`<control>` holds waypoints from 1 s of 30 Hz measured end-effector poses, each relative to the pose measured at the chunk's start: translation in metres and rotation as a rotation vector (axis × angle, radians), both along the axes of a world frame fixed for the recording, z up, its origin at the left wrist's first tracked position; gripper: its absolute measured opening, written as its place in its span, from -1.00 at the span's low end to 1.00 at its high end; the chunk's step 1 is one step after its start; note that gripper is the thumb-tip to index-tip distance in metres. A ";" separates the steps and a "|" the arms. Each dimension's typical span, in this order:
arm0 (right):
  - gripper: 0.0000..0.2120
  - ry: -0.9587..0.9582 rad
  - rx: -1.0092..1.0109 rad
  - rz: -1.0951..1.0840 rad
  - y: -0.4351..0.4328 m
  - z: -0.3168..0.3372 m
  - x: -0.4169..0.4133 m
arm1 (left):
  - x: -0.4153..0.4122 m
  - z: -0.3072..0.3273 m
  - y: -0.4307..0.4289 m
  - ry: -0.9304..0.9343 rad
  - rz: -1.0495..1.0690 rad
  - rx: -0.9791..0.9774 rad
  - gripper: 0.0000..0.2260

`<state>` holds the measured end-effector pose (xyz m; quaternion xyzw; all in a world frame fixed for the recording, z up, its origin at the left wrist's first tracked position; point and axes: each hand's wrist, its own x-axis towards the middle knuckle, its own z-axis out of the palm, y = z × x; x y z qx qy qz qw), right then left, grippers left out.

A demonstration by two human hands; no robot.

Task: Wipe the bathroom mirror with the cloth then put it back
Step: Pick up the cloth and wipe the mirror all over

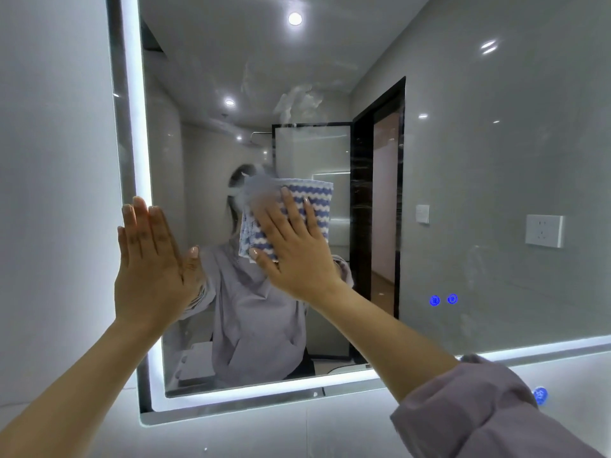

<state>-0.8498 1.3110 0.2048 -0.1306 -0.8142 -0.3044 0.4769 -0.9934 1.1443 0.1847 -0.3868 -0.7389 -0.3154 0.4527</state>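
Leaning flat on the mirror [185, 94], the left hand [150, 262] has straight fingers and holds nothing. Right of it, the right hand [294, 256], fingers spread, presses the striped cloth [297, 206] to the mirror. It is wiping; next it likely must slide up to the smear [297, 104] above.

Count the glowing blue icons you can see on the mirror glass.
2: side by side at the lower right of the mirror, the left icon and the right icon. A third blue glow lies below the mirror, by the sleeve.
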 end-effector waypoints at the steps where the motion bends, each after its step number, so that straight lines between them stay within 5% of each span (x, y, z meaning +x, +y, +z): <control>1: -0.37 -0.012 0.019 0.011 0.002 0.002 0.003 | -0.001 0.000 0.000 0.005 0.003 0.000 -0.28; 10: -0.39 -0.101 0.172 0.004 0.032 0.019 0.031 | 0.004 0.002 -0.003 0.009 0.002 -0.026 -0.25; 18: -0.37 -0.024 0.114 -0.058 0.082 0.034 0.074 | 0.006 0.002 -0.004 0.013 0.011 -0.031 -0.21; 30: -0.31 0.345 -0.362 -0.207 0.138 0.045 0.151 | -0.003 0.000 0.000 0.005 -0.001 -0.010 -0.27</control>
